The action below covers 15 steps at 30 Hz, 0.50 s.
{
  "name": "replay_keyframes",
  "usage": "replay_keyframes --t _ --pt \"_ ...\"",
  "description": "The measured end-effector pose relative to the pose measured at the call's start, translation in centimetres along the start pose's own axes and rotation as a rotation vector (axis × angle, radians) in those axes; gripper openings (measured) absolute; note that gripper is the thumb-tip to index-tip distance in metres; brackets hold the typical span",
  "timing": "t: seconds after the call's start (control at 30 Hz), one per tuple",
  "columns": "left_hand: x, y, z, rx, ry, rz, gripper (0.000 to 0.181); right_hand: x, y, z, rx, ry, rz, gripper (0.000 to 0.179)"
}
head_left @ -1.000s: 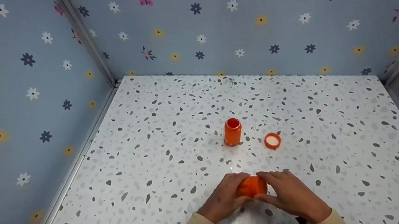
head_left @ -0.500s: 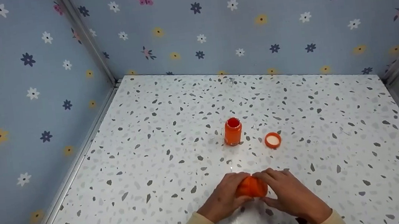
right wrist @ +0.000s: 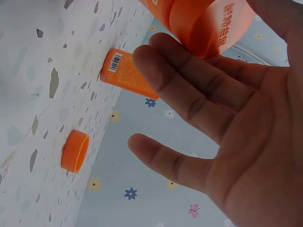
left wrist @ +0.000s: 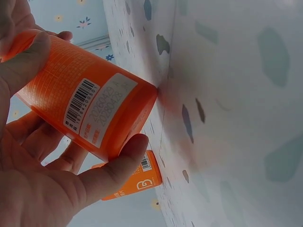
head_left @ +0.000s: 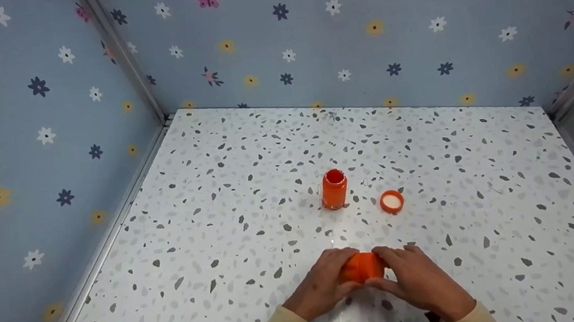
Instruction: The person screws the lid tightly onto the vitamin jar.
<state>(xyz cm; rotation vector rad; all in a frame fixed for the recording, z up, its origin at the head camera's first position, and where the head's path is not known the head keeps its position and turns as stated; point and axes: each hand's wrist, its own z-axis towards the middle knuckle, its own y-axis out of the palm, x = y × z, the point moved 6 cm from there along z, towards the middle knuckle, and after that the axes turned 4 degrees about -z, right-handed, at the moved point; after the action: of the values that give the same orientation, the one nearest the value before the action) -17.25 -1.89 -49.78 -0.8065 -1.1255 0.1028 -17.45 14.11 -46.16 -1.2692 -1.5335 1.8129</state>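
An orange bottle (left wrist: 80,90) with a barcode label lies tilted in my left hand (head_left: 322,284), whose thumb and fingers curl round its body. Its orange cap (right wrist: 213,28), with lettering on the top, is on the bottle's neck. My right hand (head_left: 422,280) pinches that cap between thumb and fingers from the right side. Further off, a second orange bottle (head_left: 335,192) stands upright on the table with its mouth uncovered. To the right of it a loose orange cap (head_left: 391,201) lies with its pale inner side up.
The white speckled table (head_left: 204,192) is walled by blue floral panels (head_left: 304,29) at the back and both sides. A metal rail (head_left: 102,247) runs along the table's left edge.
Half a second ago my right fingers lay further over the cap and the thumb was off it; now fingers and thumb are back on the cap. My left hand has stayed put.
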Motion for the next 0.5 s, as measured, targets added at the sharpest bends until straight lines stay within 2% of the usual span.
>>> replay_keyframes --t 0.17,0.4,0.5 --pt "-0.08 -0.03 0.04 0.002 -0.019 -0.013 0.053 0.06 0.06 0.08 0.023 0.000 -0.018 0.069" --pt "-0.16 -0.03 0.06 0.002 -0.035 -0.040 0.052 -0.31 -0.27 -0.07 0.054 -0.114 -0.019 0.062" --pt "-0.23 0.00 0.06 -0.004 -0.048 -0.050 0.052 -0.39 -0.35 -0.18 0.071 -0.129 -0.034 0.060"
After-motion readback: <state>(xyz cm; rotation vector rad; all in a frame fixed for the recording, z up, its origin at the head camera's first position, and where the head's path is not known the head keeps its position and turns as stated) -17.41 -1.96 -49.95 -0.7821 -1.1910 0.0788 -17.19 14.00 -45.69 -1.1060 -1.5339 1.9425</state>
